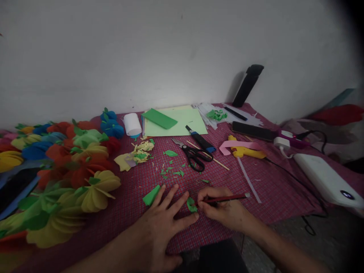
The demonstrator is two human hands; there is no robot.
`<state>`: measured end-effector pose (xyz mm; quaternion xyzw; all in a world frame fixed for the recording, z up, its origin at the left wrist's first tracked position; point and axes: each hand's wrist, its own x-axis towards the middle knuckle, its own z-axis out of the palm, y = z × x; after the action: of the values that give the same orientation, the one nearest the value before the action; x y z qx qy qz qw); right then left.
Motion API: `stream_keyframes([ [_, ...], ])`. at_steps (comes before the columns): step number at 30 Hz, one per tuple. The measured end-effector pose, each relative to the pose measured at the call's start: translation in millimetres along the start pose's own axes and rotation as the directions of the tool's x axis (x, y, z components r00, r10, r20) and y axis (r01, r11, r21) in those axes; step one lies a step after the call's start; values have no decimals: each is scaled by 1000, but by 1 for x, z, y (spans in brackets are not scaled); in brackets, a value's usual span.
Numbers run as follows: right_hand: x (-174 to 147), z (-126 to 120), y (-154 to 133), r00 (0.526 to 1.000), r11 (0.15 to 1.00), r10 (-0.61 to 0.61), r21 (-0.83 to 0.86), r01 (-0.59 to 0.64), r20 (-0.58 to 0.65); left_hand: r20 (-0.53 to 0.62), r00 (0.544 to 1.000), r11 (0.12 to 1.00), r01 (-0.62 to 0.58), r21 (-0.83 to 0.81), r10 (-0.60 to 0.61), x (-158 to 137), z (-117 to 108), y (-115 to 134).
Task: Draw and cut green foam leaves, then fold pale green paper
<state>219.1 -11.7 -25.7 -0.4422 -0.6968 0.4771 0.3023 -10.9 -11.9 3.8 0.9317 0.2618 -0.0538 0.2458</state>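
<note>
My right hand [220, 206] is closed round a dark red pencil [227, 198], its lower end at a small green paper piece [192, 205]. Flat on the checked cloth, with fingers spread, lies my left hand [167, 220]. One of its fingertips touches or nearly touches a folded green paper strip [151, 195]. Beyond both hands are black-handled scissors [193, 155], a green paper leaf [170, 153] and scattered green scraps [179, 173]. The pencil's tip is partly hidden by my fingers.
Paper flowers or pumpkins [96, 189] in many colours crowd the left. Pale green sheets [184, 121], a box cutter [201, 141], a wooden stick [218, 161] and a yellow glue gun [244, 149] lie farther back. A white power bank [327, 178] with cables sits right.
</note>
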Motion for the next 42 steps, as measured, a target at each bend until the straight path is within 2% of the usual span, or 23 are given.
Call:
stream_keyframes([
  [7, -4, 0, 2, 995, 994, 54, 96, -46, -83, -4, 1000, 1000, -13, 11, 13, 0, 2, -1],
  [14, -3, 1, 2, 999, 999, 18, 40, -17, -30, -22, 1000, 999, -7, 46, 8, 2, 8, -2],
  [22, -1, 2, -1, 1000, 1000, 10, -11, -10, 0, 9, 1000, 1000, -20, -1, 20, 1, -2, -1],
  [29, -4, -1, 0, 995, 991, 69, 117, -61, -70, 0, 999, 999, -39, 7, 39, 0, 1, -3],
  [37, -3, 2, -3, 998, 998, 46, 54, -44, -38, 3, 999, 999, -43, 12, 43, 0, 1, -3],
  [42, -4, 2, -1, 999, 999, 39, 37, -38, -18, -28, 999, 999, -46, 27, 47, -1, 10, -6],
])
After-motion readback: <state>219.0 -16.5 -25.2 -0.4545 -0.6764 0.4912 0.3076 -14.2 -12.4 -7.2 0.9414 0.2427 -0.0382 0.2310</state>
